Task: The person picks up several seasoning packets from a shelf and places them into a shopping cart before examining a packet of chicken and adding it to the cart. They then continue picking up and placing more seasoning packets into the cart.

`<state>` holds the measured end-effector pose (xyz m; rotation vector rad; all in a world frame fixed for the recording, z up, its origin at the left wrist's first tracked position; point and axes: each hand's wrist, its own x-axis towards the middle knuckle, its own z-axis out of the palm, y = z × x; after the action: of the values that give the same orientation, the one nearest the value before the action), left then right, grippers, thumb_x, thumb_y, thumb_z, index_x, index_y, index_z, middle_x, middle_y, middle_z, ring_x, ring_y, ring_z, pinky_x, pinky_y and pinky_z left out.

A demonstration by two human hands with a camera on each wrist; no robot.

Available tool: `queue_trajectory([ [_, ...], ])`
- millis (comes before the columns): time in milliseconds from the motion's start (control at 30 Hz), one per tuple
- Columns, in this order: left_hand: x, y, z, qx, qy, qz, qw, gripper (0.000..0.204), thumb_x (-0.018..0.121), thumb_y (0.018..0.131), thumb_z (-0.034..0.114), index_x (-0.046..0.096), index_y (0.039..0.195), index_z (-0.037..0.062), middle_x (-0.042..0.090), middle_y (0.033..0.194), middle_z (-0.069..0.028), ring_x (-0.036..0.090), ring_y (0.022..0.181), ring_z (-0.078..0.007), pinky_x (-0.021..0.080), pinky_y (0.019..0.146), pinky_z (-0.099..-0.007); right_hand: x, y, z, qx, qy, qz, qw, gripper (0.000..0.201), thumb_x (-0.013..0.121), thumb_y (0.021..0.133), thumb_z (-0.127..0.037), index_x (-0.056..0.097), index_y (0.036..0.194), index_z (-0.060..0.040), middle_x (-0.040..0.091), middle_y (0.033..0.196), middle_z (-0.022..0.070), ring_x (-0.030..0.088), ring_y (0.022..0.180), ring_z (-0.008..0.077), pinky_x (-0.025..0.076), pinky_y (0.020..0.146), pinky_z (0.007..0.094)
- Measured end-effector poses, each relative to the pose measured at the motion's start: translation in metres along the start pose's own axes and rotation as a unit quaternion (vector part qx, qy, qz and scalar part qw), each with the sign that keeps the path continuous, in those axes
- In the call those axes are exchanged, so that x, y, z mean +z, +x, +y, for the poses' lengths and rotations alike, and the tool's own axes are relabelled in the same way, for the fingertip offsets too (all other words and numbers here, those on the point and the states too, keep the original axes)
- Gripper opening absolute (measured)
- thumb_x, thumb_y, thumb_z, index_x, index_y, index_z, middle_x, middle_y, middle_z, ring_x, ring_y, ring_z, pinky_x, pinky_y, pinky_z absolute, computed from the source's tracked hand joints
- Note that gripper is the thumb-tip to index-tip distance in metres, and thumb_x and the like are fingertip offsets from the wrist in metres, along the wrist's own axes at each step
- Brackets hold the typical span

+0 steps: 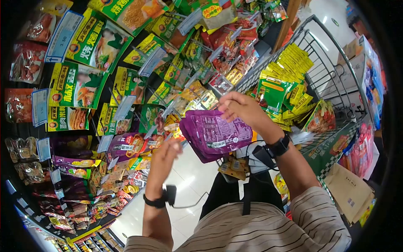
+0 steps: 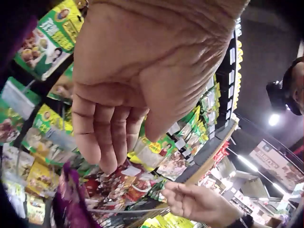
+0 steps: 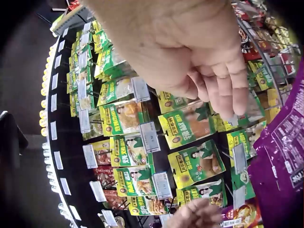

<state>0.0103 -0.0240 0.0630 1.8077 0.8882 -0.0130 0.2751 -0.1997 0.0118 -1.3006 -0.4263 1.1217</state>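
A stack of purple seasoning packets point(image 1: 216, 134) sits by the near end of the shopping cart, their printed backs facing up. My right hand point(image 1: 240, 110) is over the stack's upper edge in the head view, its fingers loosely bent; the right wrist view shows nothing in that hand point(image 3: 209, 66). To the left of the stack, my left hand point(image 1: 163, 161) is raised before the rack with relaxed fingers. Its palm point(image 2: 123, 61) holds nothing in the left wrist view. Close to the left hand, a purple packet with a bowl picture point(image 1: 126, 145) hangs on the rack.
Green and yellow packets point(image 1: 79, 86) hang in rows on hooks with price tags point(image 1: 65, 35). The wire cart point(image 1: 357, 80) holds many yellow and green packets point(image 1: 289, 67). A brown paper bag point(image 1: 348, 191) and a pink package point(image 1: 363, 147) are at the right.
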Motion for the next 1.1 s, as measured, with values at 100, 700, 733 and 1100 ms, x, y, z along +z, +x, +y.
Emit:
queue_trajectory([
  [100,0.001,0.052,0.04,0.103,0.053,0.032,0.993,0.031,0.053,0.1,0.023,0.06,0.119,0.0001,0.066,0.106,-0.0091,0.061,0.098,-0.0146,0.048,0.087,-0.0288,-0.005,-0.02,0.012,0.0,0.011,-0.016,1.0,0.026,0.048,0.1,-0.02,0.057,0.116,-0.0015,0.066,0.103,0.0114,0.066,0.086,0.0173,0.054,0.074,0.03],
  [700,0.005,0.292,0.052,0.142,0.252,0.159,0.944,0.061,0.051,0.098,0.031,0.032,0.151,0.0076,0.056,0.132,-0.0247,0.048,0.127,-0.0406,0.039,0.104,-0.046,-0.024,-0.076,0.062,0.057,0.066,0.015,0.996,0.019,0.05,0.1,-0.013,0.055,0.115,-0.003,0.065,0.101,0.0104,0.067,0.084,0.0164,0.055,0.072,0.0288],
  [733,0.007,0.282,0.066,0.113,0.255,0.166,0.946,0.059,0.05,0.098,0.034,0.036,0.149,0.0076,0.058,0.128,-0.0251,0.051,0.123,-0.0426,0.04,0.101,-0.0478,-0.025,-0.075,0.062,0.058,0.065,0.015,0.996,0.019,0.05,0.1,-0.013,0.055,0.114,-0.0028,0.065,0.101,0.0105,0.067,0.084,0.0164,0.055,0.072,0.0288],
  [1100,-0.023,0.279,0.078,-0.024,0.269,0.05,0.962,0.069,0.041,0.096,0.049,0.036,0.146,0.0027,0.045,0.141,-0.0314,0.042,0.131,-0.0459,0.033,0.108,-0.047,-0.029,-0.075,0.054,0.069,0.041,0.013,0.997,0.021,0.051,0.1,-0.017,0.055,0.113,-0.0009,0.067,0.1,0.0122,0.068,0.084,0.0185,0.056,0.071,0.0299],
])
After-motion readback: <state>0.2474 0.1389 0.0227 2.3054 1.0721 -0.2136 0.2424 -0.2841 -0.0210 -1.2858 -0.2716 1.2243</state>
